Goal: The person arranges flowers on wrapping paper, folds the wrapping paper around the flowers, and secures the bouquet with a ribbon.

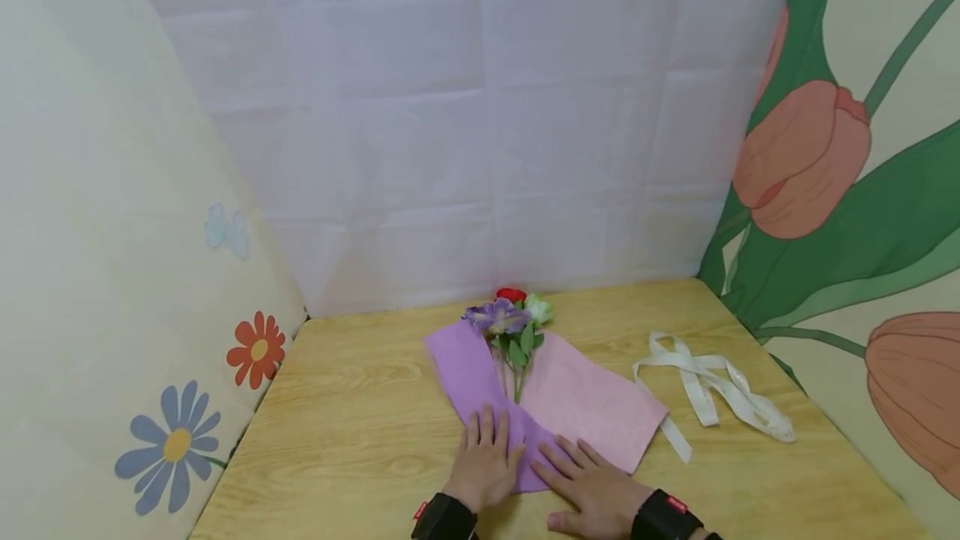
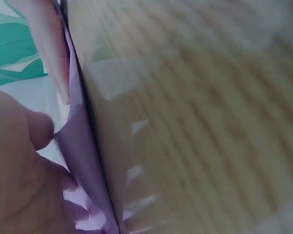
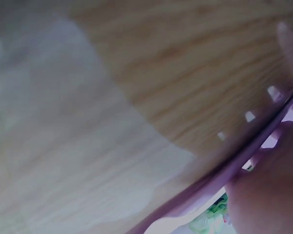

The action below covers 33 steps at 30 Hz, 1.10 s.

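Purple wrapping paper (image 1: 461, 365), its lower part folded across, lies with pink wrapping paper (image 1: 592, 398) on the wooden table. Between them rests a small bunch of flowers, with a purple flower (image 1: 498, 317), a red rose (image 1: 512, 295) and a pale green flower (image 1: 538, 309); the lower stems are hidden under the fold. My left hand (image 1: 483, 461) lies with straight fingers on the purple fold. Spread over the paper's lower right part, my right hand (image 1: 592, 490) touches it. In the left wrist view the purple paper (image 2: 83, 146) stands slightly off the tabletop.
A white ribbon (image 1: 705, 382) lies loosely looped on the table's right side, one end near the pink paper's corner. Behind the wooden table (image 1: 360, 407) hangs a white cloth (image 1: 480, 123). Painted walls stand at the left and right.
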### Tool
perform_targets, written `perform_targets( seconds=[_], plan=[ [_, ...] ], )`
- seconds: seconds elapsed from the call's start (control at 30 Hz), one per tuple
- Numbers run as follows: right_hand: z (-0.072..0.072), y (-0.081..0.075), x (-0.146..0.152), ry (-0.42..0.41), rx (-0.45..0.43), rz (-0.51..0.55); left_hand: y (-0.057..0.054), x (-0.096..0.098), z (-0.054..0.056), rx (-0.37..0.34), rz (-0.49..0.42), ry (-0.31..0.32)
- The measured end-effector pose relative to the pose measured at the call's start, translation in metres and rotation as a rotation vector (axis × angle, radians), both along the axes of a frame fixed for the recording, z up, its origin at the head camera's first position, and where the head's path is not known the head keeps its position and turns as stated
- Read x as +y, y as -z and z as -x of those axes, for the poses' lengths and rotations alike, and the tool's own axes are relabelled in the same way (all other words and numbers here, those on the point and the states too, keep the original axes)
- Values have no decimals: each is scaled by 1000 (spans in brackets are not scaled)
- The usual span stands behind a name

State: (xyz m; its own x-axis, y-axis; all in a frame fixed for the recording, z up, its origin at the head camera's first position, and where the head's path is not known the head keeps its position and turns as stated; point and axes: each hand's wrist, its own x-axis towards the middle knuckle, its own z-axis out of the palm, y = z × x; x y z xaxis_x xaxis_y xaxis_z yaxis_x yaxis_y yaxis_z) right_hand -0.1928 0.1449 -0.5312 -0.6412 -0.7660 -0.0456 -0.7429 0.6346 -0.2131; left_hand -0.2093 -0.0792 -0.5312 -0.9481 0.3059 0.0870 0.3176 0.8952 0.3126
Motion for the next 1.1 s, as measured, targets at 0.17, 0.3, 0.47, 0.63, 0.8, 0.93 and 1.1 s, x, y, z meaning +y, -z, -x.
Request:
perform_targets(
  seconds=[0.17,0.3,0.47,0.63,0.8,0.93,1.1],
  plan=[
    [1,-1,-2,21,-36,4,1,5,-3,26,160,44],
    [1,-1,-2,27,-28,-4,-3,9,-7,12,234,20],
    [-1,-4,-3,45,-29,-4,-3,12,-5,1,172,-29],
    [-3,-6,-8,80,7,-27,-3,13,-4,-18,116,-44],
    [-4,7,-18,52,394,-46,-4,12,-1,-96,71,-34],
    [-2,7,-29,1,490,-40,-5,4,6,-175,11,5],
    [2,6,-41,-53,278,-48,0,-12,12,-108,-50,32]
  ],
)
